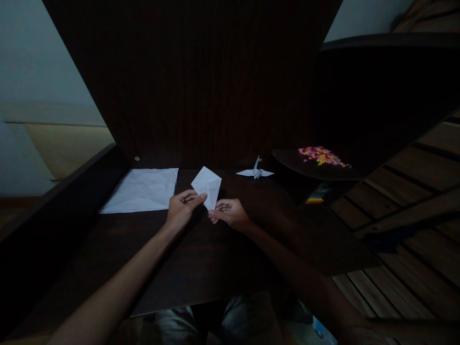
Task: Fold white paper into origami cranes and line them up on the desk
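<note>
A kite-shaped piece of folded white paper (209, 184) is held up between both hands above the dark desk. My left hand (184, 207) pinches its left edge, with the thumb lying on the front face. At the narrow lower tip, my right hand (230, 213) grips the paper between thumb and fingers. A crease runs down the middle of the kite. Behind and to the right stands a finished white paper crane (256, 172) with its wings spread. To the left lies a flat, creased white sheet of paper (142, 189).
A rounded dark shelf (287, 160) at the right carries a heap of small pink, red and yellow pieces (321, 156). The desk (201, 268) has a raised side panel (53, 215) on the left and a tall back panel (201, 81). Wooden slats (406, 187) extend at the far right.
</note>
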Motion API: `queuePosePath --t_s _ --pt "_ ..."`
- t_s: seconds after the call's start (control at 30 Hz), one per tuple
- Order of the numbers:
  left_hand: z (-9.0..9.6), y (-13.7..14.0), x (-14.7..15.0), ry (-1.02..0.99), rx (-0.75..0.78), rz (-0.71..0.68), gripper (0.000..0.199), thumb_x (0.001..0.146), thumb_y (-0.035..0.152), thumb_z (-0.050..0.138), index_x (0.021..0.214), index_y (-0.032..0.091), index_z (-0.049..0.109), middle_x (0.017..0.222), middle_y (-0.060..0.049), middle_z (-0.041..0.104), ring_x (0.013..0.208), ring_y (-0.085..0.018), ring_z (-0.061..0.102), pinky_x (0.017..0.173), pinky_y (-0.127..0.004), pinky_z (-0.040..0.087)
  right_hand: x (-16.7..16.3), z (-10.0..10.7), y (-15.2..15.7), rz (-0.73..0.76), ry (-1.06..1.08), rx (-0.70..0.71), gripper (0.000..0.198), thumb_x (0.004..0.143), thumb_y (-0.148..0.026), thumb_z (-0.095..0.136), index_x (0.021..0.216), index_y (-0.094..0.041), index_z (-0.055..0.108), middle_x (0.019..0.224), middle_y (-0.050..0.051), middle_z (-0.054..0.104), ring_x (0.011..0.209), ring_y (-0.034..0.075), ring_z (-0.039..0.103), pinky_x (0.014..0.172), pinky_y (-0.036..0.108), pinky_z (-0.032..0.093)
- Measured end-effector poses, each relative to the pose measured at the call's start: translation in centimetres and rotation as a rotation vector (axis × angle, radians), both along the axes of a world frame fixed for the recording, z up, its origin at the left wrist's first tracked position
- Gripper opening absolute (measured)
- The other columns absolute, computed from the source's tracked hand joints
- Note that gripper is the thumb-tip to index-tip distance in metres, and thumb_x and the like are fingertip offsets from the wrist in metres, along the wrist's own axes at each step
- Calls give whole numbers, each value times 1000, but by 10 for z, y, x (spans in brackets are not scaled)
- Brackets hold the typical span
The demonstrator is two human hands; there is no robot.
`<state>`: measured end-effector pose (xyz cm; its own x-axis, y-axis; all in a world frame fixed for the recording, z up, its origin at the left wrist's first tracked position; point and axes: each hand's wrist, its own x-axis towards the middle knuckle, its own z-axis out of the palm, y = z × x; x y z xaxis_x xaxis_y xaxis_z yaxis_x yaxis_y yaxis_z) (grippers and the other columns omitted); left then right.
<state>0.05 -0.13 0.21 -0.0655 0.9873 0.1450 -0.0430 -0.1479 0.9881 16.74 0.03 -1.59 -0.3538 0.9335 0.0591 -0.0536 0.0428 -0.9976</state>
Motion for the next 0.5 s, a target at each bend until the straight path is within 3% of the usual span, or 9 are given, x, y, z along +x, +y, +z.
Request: queuePosePath --t_s 0.13,0.3,0.5 --pt "0 0 2 6 7 -34 28 63 41 77 67 16 65 66 -1 66 64 -15 61 61 -23 45 -1 0 0 5 16 -3 35 52 -40 83 64 -13 64 61 4 68 48 13 62 48 24 50" --pt "-4 -1 5 -61 -8 -112 42 59 32 81 95 16 67 91 -6 72 79 -18 66 74 -29 50 -1 0 0 10 33 -12 36 51 -40 83 65 -13 64 63 4 69 49 13 62 50 26 51" --pt "-8 1 4 -53 -14 -182 36 57 26 82 88 14 69 90 -8 73 84 -20 68 78 -32 52 -1 0 0 18 29 -30 34 52 -37 83 67 -13 65 65 5 69 51 13 62 52 27 51"
